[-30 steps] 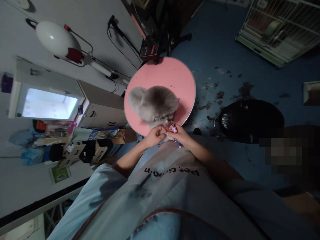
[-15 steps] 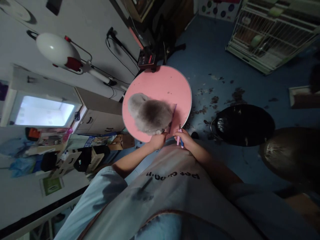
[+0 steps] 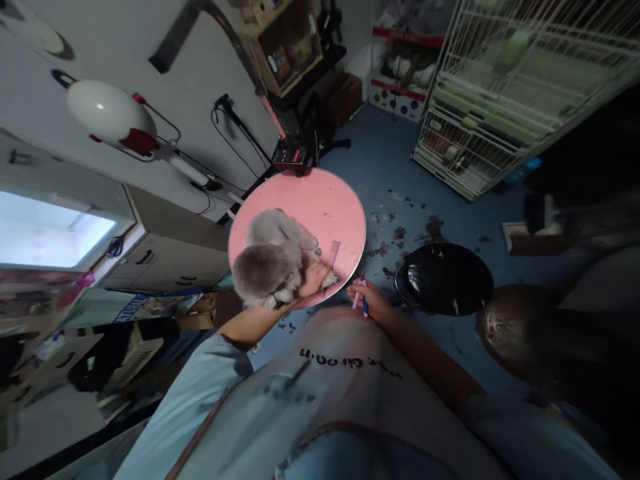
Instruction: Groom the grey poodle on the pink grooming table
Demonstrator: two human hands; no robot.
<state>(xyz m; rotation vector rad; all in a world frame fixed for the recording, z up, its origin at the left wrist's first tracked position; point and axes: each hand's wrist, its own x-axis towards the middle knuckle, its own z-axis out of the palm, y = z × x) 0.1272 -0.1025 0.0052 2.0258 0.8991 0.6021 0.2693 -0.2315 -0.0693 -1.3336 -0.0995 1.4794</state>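
Note:
A small grey dog [image 3: 265, 270] with thick fur is on the round pink table [image 3: 300, 193]. Its rounded, fluffy head lies toward the table's near left edge. My left hand [image 3: 313, 279] is closed around one of its legs, and a paw [image 3: 330, 279] sticks out past my fingers. Just off the table's near right edge, my right hand [image 3: 369, 297] grips nail clippers [image 3: 365, 307] with one pink and one blue handle. Their jaws are too small to make out. A purple comb [image 3: 335, 250] lies on the table beside the paw, partly hidden by my left hand.
A black control box [image 3: 290, 155] stands at the table's far edge. On the right are a shiny black oval tub [image 3: 445, 277] and wire cages [image 3: 465, 140]. Dark hair clumps [image 3: 433, 230] litter the blue floor. A white lamp-like unit [image 3: 110, 113] hangs at left.
The dog has turned, bringing its head toward the near left and its legs into view. My left hand has moved onto a leg. The camera view has shifted; my right hand keeps the clippers.

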